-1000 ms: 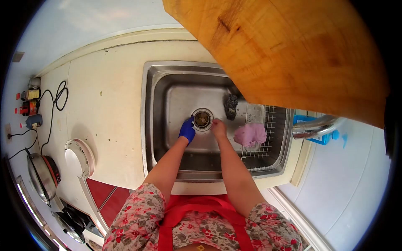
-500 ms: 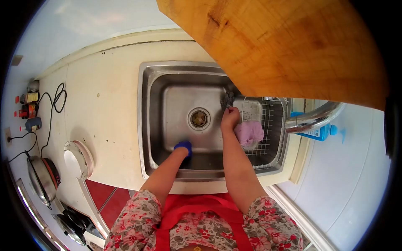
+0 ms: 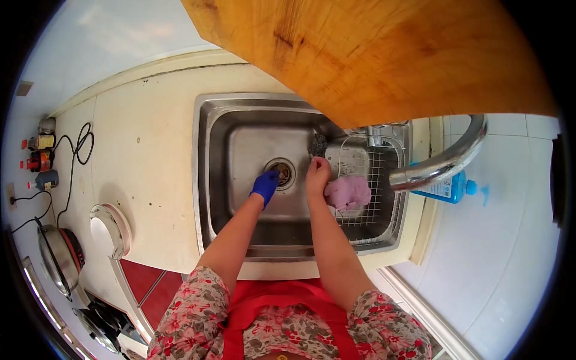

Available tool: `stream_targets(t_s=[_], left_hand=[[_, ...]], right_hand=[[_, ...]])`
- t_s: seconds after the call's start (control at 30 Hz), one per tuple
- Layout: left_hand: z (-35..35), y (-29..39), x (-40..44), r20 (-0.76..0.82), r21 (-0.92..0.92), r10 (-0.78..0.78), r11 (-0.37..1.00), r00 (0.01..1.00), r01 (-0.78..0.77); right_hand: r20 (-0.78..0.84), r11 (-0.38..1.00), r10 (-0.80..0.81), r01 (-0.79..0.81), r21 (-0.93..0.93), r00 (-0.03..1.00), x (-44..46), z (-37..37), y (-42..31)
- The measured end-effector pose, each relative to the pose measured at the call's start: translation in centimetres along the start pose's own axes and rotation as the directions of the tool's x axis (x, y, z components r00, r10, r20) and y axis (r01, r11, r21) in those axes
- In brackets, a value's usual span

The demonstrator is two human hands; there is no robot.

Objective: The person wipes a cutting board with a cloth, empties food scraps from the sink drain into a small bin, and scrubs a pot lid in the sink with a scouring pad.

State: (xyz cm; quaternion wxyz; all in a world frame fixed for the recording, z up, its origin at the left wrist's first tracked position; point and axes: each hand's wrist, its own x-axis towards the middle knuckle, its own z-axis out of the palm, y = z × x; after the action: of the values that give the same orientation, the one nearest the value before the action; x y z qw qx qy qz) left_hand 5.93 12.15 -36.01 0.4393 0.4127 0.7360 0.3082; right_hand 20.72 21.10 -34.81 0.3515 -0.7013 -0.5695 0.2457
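In the head view, my left hand (image 3: 265, 185), in a blue glove, reaches to the left edge of the round drain (image 3: 280, 174) in the steel sink (image 3: 246, 141). Its fingertips are over the drain opening, where brownish scraps lie; whether they grip anything is too small to tell. My bare right hand (image 3: 318, 174) is closed, fingers pinched together, just below a dark mesh-like scrubber (image 3: 318, 144). What those fingers hold, if anything, cannot be made out. Beside the right wrist lies a pink cloth (image 3: 349, 192), partly on the wire rack (image 3: 377, 207).
A wooden cabinet edge (image 3: 372, 54) covers the upper right. The curved faucet (image 3: 441, 168) reaches over the sink's right rim, with a blue bottle (image 3: 447, 187) behind it. Bowls (image 3: 111, 231), bottles (image 3: 42, 159), a cable (image 3: 84, 144) and a pan (image 3: 57, 258) are at left.
My left hand has moved up from the sink's lower part to the drain. The right hand is now just below the scrubber, slightly left. The whole view has shifted.
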Motion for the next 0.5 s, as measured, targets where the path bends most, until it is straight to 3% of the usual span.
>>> stream_targets(t_s=[0.03,0.07,0.17,0.2,0.27,0.3,0.37,0.4,0.47,0.5], left_hand=[[-0.6,2.3,-0.5,0.115,-0.233,-0.21,0.945,0.971,0.232],[-1.0,3.7,-0.8,0.271,-0.417,-0.372,0.786,0.888,0.456],[-0.8,3.3,-0.6,0.313,-0.364,-0.436,0.765,0.844,0.531],[-0.3,2.3,-0.6,0.317,-0.365,-0.435,0.765,0.843,0.531],[0.3,-0.1,-0.5,0.121,-0.401,-0.244,0.875,0.962,0.272],[-0.2,0.3,-0.7,0.12,-0.402,-0.241,0.875,0.963,0.27],[-1.2,1.4,-1.2,0.103,-0.268,-0.488,0.825,0.867,0.497],[-1.2,1.1,-1.4,0.103,-0.27,-0.484,0.827,0.869,0.493],[-1.5,0.0,-1.4,0.1,-0.162,-0.42,0.888,0.902,0.431],[-2.1,0.2,-1.7,0.097,-0.159,-0.419,0.889,0.903,0.43]], right_hand=[[0.052,1.0,0.012,-0.013,0.006,0.999,-0.6,-0.1,-0.2],[0.05,1.0,0.011,-0.011,0.008,0.999,-0.7,-0.2,-0.5],[0.188,0.946,0.111,-0.161,0.28,0.976,-1.2,-1.2,-2.7],[0.186,0.948,0.111,-0.16,0.276,0.976,-1.8,-2.1,-4.2],[0.213,0.936,-0.07,-0.01,0.351,0.975,-3.2,-3.7,-7.5],[0.211,0.936,-0.072,-0.007,0.351,0.975,-4.0,-3.6,-7.6],[0.384,0.959,-0.28,0.278,0.064,0.88,-5.2,-3.4,-6.9],[0.381,0.958,-0.283,0.281,0.064,0.88,-5.4,-3.7,-6.7],[0.442,0.99,-0.02,-0.043,0.133,0.897,-5.5,-3.7,-6.6],[0.441,0.99,-0.021,-0.044,0.136,0.897,-5.7,-3.3,-6.3]])
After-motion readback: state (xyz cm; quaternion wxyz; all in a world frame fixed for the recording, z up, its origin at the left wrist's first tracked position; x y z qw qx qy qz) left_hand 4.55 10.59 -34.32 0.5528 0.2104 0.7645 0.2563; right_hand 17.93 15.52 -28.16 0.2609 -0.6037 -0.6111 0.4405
